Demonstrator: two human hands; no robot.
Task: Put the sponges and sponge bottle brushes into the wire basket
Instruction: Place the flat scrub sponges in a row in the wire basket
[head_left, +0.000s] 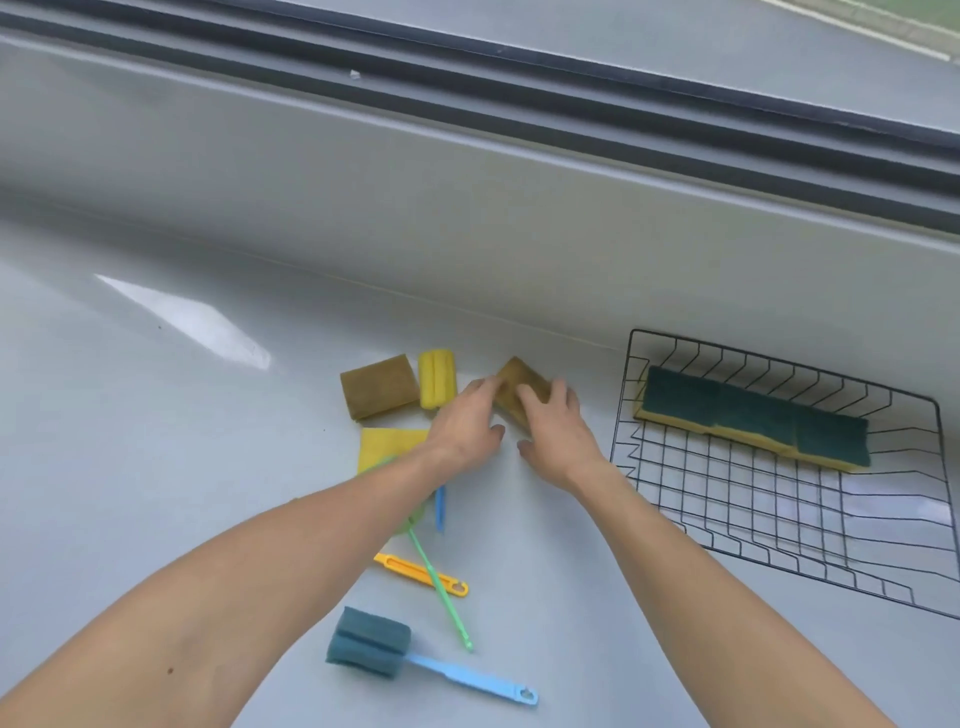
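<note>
Spreading across the view is a glossy pale grey counter (156, 415) backed by a grey sill and dark window track (519, 88). At right, a black wire basket (779, 525) holds dark green scrub sponges (753, 415) along its far side. Both hands meet on a brown sponge (519, 384): left hand (467, 426) and right hand (556, 426) pinch its edges. Another brown sponge (379, 387), a yellow sponge (387, 447) and foam-headed plastic brushes, including a blue-handled brush (415, 657), lie left and near.
</note>
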